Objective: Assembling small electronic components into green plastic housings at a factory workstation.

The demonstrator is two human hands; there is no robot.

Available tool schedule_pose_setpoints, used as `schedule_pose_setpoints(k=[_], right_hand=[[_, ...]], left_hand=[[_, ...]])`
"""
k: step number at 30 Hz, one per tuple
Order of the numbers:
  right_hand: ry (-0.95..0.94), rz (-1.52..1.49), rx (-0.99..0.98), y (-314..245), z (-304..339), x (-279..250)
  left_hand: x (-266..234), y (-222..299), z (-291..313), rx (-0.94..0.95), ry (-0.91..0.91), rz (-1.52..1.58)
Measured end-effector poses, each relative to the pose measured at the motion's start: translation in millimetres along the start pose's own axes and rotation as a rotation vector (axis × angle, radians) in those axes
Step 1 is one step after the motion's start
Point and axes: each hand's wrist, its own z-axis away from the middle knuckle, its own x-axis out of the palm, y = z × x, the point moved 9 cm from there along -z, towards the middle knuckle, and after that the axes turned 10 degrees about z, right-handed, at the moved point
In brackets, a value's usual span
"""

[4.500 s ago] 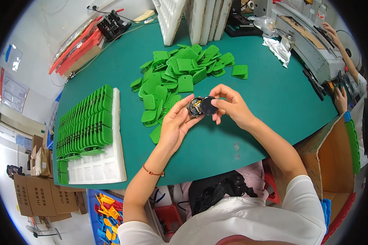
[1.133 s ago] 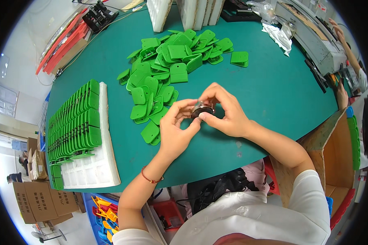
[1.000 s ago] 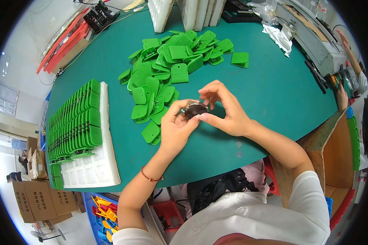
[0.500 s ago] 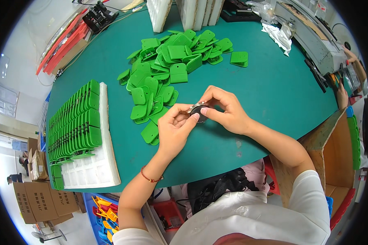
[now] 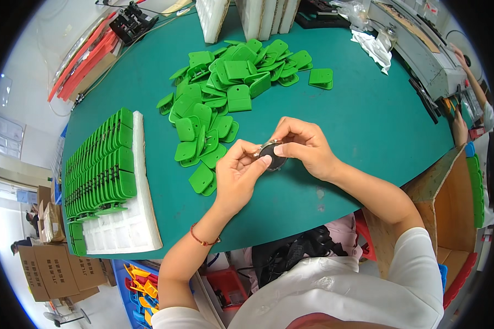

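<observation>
Between my two hands is a round black disc (image 5: 274,159) with a silvery metal rim, held above the green table (image 5: 291,214). My left hand (image 5: 235,175) pinches its left side, thumb on the black face. On the opposite side my right hand (image 5: 308,151) grips the rim, its thumb also pressing the face. The disc's back and some fingertips are hidden. Just beyond my left hand lies a loose heap of green plastic clips (image 5: 239,98). Left of my arm, rows of green clips (image 5: 100,170) stand in a white foam tray (image 5: 144,181).
White foam slabs (image 5: 263,19) stand upright at the far edge. One green clip (image 5: 321,78) lies apart, right of the heap. A blue crate (image 5: 123,296) holds colourful plastic parts below the table. A wooden box (image 5: 430,203) stands at right, near another person's hand (image 5: 459,129).
Both hands have shifted slightly to the right with the disc. Its black face has turned more into view. At the right edge, the other person's arm has moved.
</observation>
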Motion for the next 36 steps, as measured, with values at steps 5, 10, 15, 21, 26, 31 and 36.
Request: schedule_pose_setpoints(k=[5, 10, 15, 21, 26, 31, 36], right_hand=[[-0.011, 0.123, -0.027, 4, -2, 5], [-0.020, 0.150, 0.027, 8, -2, 3], [-0.015, 0.184, 0.029, 10, -2, 0], [0.011, 0.148, 0.001, 9, -4, -1], [0.019, 0.077, 0.004, 11, -5, -3], [0.011, 0.050, 0.026, 13, -5, -2], [0.014, 0.056, 0.061, 15, -5, -4]], left_hand=[[-10, -7, -4, -0.058, 0.099, 0.054], [-14, -8, -5, -0.091, 0.144, 0.068], [-13, -10, -5, -0.071, 0.140, 0.077], [-12, -7, -5, -0.054, 0.122, 0.061], [-11, -6, -4, -0.059, 0.125, 0.062], [-11, -6, -3, -0.059, 0.135, 0.073], [-11, -12, -5, -0.083, 0.107, 0.099]])
